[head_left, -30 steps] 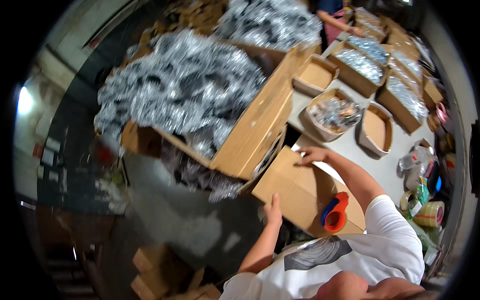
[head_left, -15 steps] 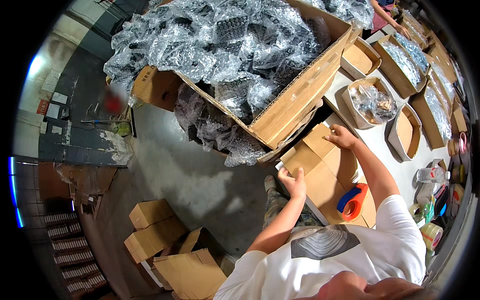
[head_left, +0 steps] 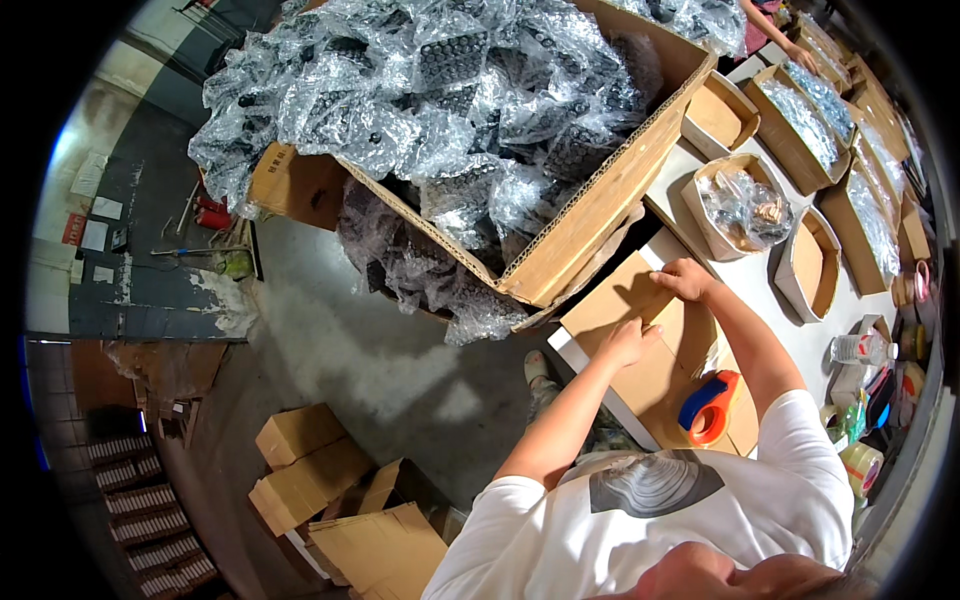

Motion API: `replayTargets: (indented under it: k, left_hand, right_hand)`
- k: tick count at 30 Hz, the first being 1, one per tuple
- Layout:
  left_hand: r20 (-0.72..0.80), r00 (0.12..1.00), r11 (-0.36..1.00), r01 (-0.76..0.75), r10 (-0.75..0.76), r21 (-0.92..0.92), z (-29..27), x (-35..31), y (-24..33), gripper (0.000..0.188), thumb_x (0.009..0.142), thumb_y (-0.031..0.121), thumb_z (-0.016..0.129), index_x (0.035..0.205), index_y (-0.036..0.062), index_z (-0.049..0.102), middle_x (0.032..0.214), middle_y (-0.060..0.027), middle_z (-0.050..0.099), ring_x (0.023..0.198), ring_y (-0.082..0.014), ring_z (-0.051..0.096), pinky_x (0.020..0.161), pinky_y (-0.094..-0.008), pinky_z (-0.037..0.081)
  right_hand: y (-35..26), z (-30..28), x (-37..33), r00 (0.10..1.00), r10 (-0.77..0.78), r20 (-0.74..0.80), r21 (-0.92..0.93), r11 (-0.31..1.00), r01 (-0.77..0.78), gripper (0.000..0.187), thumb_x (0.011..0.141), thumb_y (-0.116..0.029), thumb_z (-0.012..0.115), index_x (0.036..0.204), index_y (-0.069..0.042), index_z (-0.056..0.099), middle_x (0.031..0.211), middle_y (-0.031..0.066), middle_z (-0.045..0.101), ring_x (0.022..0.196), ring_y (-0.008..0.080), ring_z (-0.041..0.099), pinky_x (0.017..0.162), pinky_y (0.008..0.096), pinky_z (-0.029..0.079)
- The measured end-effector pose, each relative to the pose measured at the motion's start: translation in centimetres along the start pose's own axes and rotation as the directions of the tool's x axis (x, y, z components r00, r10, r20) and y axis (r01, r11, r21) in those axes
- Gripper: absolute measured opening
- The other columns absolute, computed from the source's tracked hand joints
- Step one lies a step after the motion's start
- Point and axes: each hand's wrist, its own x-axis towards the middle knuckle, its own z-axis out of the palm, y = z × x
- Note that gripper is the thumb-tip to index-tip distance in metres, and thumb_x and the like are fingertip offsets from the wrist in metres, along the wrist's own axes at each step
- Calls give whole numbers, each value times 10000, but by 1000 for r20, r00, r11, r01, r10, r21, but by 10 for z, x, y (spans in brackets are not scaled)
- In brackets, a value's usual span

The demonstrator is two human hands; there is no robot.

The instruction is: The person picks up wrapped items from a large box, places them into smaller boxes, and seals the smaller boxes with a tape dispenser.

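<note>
Brown cardboard (head_left: 612,296) with creased panels, seemingly a folded-flat box, lies on the white table in front of me. My right hand (head_left: 684,280) grips it near its far right edge, thumb and fingers pinched together. Just nearer and to the left, my left hand (head_left: 628,343) is closed over the middle of the same cardboard, its fingertips at a flap edge; the fingers' undersides are hidden. A blue and orange tape dispenser (head_left: 709,408) rests on the cardboard, close to my body. Neither hand touches it.
A huge carton (head_left: 600,230) overflows with bubble-wrapped dark items (head_left: 450,110) beyond my hands. Right of it, the white table (head_left: 735,290) carries open trays, one with bagged parts (head_left: 745,205), and a plastic bottle (head_left: 863,349). Cardboard boxes (head_left: 315,465) lie on the floor. Another person's hand (head_left: 800,58) shows far right.
My left hand has moved right and away from me, from the cardboard's left edge onto its middle, and has closed. A raised flap now lies flatter. The right hand stays nearly in place.
</note>
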Motion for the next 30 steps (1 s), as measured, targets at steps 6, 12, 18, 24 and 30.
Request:
replayTargets:
  k: [6,12,18,24,30]
  left_hand:
    - [145,958,907,-175,246,-383,9,29,-29,683,824,499,594,1210,-52,478,1123,-281,569,1089,-372,541,917,-419,429]
    - [99,981,973,-150,170,-177,15,33,-23,844,775,448,685,1281,-149,366,1226,-309,506,1161,-351,511,964,-361,415]
    - [129,970,965,-177,204,-191,1,31,-4,671,825,420,634,1242,-75,457,1164,-278,561,1093,-348,556,887,-380,447]
    - [-483,684,827,-351,547,439,7,-1,38,520,833,413,614,1210,66,523,963,-223,627,921,-368,601,787,-407,467]
    - [-123,985,954,-83,123,287,-4,-1,37,440,795,418,652,1004,43,553,898,-184,651,827,-361,627,714,-459,488]
  right_hand:
    - [34,22,10,995,102,19,556,826,-95,467,883,-457,558,900,5,626,806,60,604,793,164,554,747,310,445]
    - [33,16,9,979,193,72,576,793,-198,493,879,-481,546,977,-3,618,939,75,618,912,169,547,815,321,434]
    - [54,11,42,905,308,294,701,574,-423,810,756,-718,521,1164,-19,545,999,67,594,875,188,545,758,352,437]
    - [75,-1,26,856,443,265,332,792,-512,806,797,-736,425,1057,3,616,932,56,602,789,224,538,745,351,430]
    - [-30,-32,-109,959,-24,-283,-129,992,-14,425,784,-421,652,1040,-82,620,753,174,607,764,345,604,697,403,478]
